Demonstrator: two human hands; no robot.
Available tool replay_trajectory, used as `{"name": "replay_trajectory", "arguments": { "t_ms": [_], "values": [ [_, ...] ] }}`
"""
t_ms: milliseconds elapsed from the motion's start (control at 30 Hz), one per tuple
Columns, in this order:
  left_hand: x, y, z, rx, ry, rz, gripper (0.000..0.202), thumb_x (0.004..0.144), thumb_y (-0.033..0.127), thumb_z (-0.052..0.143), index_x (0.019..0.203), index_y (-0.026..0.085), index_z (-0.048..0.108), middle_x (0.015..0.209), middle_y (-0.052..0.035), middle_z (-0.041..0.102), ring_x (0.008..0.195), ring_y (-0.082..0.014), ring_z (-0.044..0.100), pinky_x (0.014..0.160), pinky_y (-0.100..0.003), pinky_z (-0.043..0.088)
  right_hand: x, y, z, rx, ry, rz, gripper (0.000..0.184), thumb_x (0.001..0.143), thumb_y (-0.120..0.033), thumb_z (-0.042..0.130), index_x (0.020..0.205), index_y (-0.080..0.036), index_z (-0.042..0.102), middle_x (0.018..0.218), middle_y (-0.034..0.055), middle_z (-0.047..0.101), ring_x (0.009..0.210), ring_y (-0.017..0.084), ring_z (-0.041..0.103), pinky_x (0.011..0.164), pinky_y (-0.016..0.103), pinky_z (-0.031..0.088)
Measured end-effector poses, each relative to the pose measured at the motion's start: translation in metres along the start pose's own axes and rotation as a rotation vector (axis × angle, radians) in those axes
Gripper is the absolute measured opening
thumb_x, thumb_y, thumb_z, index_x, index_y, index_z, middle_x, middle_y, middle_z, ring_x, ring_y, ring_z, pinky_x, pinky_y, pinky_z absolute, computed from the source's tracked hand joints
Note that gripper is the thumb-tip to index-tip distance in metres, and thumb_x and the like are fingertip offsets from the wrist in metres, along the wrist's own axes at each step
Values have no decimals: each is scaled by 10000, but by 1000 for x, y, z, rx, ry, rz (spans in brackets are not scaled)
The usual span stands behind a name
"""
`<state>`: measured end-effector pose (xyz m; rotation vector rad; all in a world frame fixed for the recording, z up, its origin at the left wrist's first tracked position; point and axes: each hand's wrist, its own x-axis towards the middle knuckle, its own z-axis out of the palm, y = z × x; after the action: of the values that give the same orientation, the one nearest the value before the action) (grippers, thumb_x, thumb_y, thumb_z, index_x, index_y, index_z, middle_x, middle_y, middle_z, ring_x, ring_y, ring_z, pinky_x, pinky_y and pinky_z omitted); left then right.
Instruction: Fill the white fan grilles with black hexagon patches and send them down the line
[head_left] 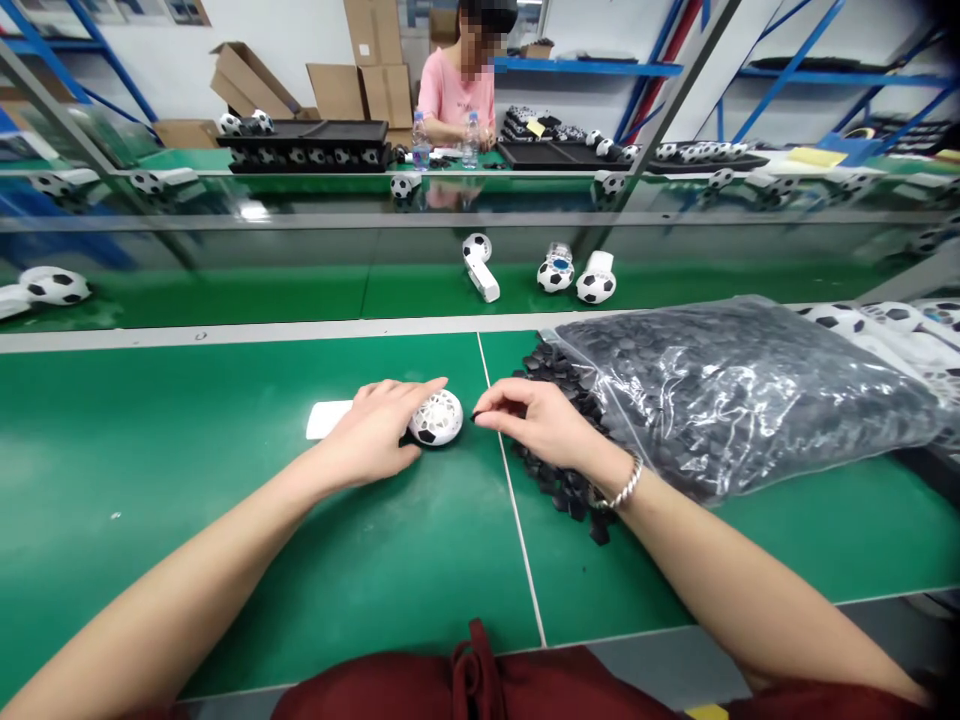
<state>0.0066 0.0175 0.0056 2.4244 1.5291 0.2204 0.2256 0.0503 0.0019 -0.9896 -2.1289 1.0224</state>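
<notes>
My left hand (375,435) lies over a white handheld fan whose round head (437,417) looks like a football, pressing it to the green bench (225,500); the fan's white handle (326,419) sticks out to the left. My right hand (536,420) pinches a small black piece (475,416) right beside the fan head. Loose black pieces (562,480) are scattered under and around my right wrist, which wears a silver bracelet.
A clear plastic bag (750,390) full of black pieces lies at the right. Finished football fans (480,262) lie on the conveyor belt behind, more at the left (52,286). A person in a pink shirt (457,95) works across, near black trays (307,140) and cardboard boxes.
</notes>
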Motion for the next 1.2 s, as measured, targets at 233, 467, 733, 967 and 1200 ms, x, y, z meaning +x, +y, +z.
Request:
{"name": "replay_trajectory", "arguments": {
  "t_ms": [233,467,733,967,1200],
  "values": [
    [3,14,8,-46,138,-100,630,706,614,506,1201,226,467,1155,-57,583,1048,-277,511,895,-439,335,6,4,15,-94,-39,-183,46,767,-162,593,749,-164,635,740,7,630,716,106,558,698,230,430],
    [2,22,12,-39,192,-78,477,725,446,545,1137,206,517,1083,-39,623,941,-249,553,827,-405,381,9,14,20,56,-56,-174,78,722,-203,653,700,-157,595,707,-8,600,659,95,540,650,218,438],
    [0,19,16,-10,190,1,494,771,422,497,1189,161,475,1151,-70,587,994,-251,527,861,-408,368,13,20,21,22,-75,-261,91,739,-239,638,716,-166,589,712,-5,574,676,103,520,665,232,423],
    [1,20,16,-19,206,-2,456,749,369,517,1149,152,490,1112,-84,595,944,-251,532,817,-406,389,11,12,22,40,-96,-76,178,743,-326,625,729,-166,547,697,-20,569,630,93,512,607,214,421],
    [1,10,8,-73,120,144,537,733,535,538,1165,222,479,1154,-55,575,1061,-255,483,1016,-476,205,18,27,-22,-718,187,204,142,790,-313,560,759,-186,615,800,58,593,756,172,536,606,269,390]
  ]
}}
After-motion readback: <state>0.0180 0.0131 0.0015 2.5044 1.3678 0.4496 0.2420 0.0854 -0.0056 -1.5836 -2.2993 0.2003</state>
